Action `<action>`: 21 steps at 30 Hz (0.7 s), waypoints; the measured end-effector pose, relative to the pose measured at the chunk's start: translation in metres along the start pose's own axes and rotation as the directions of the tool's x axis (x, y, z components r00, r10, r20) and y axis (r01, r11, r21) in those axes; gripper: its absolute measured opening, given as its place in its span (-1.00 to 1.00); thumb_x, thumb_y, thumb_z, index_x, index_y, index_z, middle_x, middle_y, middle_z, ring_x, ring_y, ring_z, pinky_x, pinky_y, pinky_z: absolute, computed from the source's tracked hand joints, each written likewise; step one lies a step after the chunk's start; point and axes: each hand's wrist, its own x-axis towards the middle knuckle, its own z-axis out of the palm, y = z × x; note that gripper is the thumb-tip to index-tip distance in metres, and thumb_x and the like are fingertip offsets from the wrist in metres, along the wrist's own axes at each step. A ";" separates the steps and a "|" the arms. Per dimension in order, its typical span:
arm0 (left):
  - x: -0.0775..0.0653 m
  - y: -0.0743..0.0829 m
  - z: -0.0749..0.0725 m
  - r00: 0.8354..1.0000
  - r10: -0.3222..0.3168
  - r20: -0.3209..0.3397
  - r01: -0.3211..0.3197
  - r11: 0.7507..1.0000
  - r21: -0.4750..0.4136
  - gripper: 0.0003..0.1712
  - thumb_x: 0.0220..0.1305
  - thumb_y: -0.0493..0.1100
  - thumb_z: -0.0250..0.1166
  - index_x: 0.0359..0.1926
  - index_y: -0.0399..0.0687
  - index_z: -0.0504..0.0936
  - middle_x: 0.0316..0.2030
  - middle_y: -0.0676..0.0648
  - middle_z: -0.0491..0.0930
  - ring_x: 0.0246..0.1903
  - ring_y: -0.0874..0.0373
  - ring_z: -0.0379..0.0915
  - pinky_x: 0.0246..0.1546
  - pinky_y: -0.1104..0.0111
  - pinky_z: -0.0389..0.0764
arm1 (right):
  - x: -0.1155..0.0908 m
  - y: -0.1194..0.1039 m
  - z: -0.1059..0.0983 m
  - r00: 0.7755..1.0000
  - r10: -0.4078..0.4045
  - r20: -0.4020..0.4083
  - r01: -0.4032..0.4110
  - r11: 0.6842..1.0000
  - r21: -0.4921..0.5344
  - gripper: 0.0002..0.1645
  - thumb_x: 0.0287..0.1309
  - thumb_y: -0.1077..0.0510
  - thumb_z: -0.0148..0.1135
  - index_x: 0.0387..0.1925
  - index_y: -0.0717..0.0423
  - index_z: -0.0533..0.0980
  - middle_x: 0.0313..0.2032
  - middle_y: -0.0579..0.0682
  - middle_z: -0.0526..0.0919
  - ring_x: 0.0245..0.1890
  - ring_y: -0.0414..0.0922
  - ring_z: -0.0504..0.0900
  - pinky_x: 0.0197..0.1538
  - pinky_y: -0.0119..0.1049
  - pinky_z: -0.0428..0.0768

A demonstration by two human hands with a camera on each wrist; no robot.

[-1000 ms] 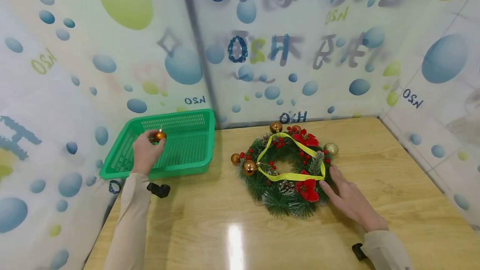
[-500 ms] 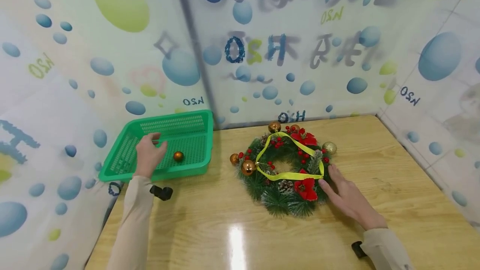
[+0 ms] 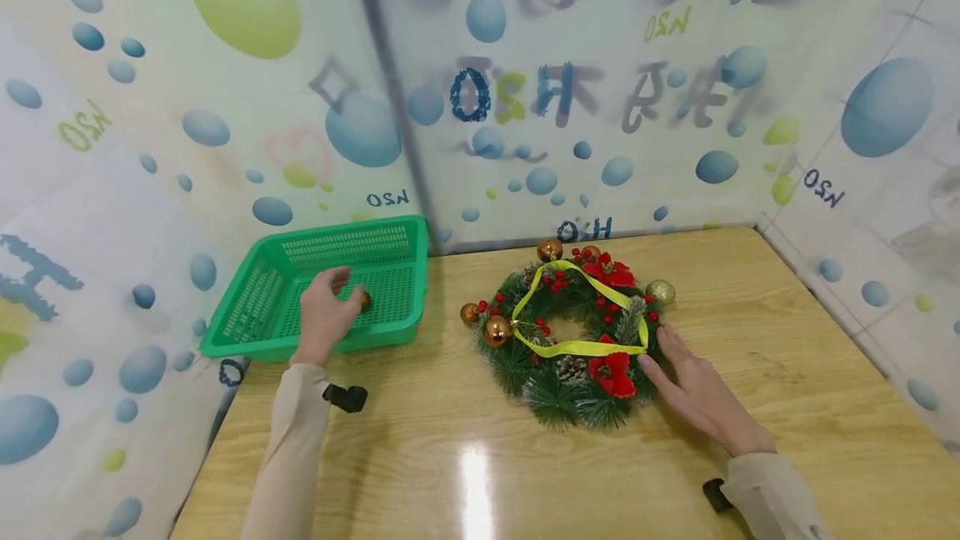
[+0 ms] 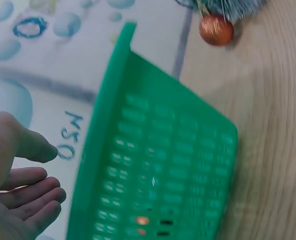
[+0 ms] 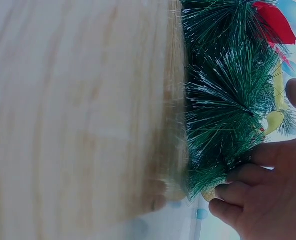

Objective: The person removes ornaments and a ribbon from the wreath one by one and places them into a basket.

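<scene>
A small orange-gold bauble (image 3: 365,301) lies in the green plastic basket (image 3: 390,332), partly hidden behind my left hand (image 3: 327,317). That hand hovers over the basket's front side, fingers loosely bent and holding nothing; the left wrist view shows its fingers (image 4: 35,192) apart from the rim. On the table at the right sits a Christmas wreath (image 3: 555,394) with red flowers, pinecones, baubles and a yellow ribbon (image 3: 577,348). My right hand (image 3: 701,394) rests at its right edge, and in the right wrist view its fingers (image 5: 248,175) lie against the green needles.
The wooden table (image 3: 420,440) meets a printed wall covering (image 3: 495,182) at the back. The basket stands at the table's back left, near the wall. Copper baubles (image 3: 550,250) and a pale gold bauble (image 3: 662,292) stick out from the wreath's edge.
My left hand let go of the small orange bauble, which dropped into the basket. The empty hand then moved right and slightly toward me. The right hand and wreath stayed put.
</scene>
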 end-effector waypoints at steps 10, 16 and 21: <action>-0.009 0.025 0.005 0.997 0.078 -0.023 -0.079 0.995 -0.056 -0.53 0.46 -0.22 0.19 0.30 -0.35 0.48 0.18 -0.39 0.55 0.18 -0.31 0.51 0.21 -0.12 0.57 | 0.000 0.001 -0.001 1.000 0.002 0.006 -0.002 1.000 0.012 -0.06 0.55 -0.22 -0.10 0.52 0.46 -0.02 0.52 0.47 -0.02 0.47 0.46 0.09 0.40 0.41 0.21; -0.018 0.049 0.016 0.987 0.161 0.009 -0.160 0.982 -0.100 -0.57 0.44 -0.23 0.24 0.24 -0.34 0.53 0.13 -0.37 0.59 0.15 -0.27 0.54 0.20 -0.05 0.60 | 0.002 0.002 -0.001 1.000 -0.005 0.005 0.005 1.000 0.013 -0.06 0.55 -0.21 -0.10 0.51 0.48 -0.01 0.51 0.48 -0.01 0.49 0.44 0.07 0.41 0.40 0.20; -0.020 0.064 0.029 0.977 0.209 0.041 -0.201 0.969 -0.141 -0.57 0.44 -0.21 0.25 0.24 -0.32 0.54 0.13 -0.33 0.60 0.16 -0.21 0.54 0.22 0.00 0.59 | 0.002 0.002 0.000 1.000 -0.005 0.007 0.005 1.000 0.010 -0.06 0.55 -0.22 -0.10 0.51 0.47 0.00 0.52 0.47 0.00 0.49 0.43 0.08 0.42 0.39 0.21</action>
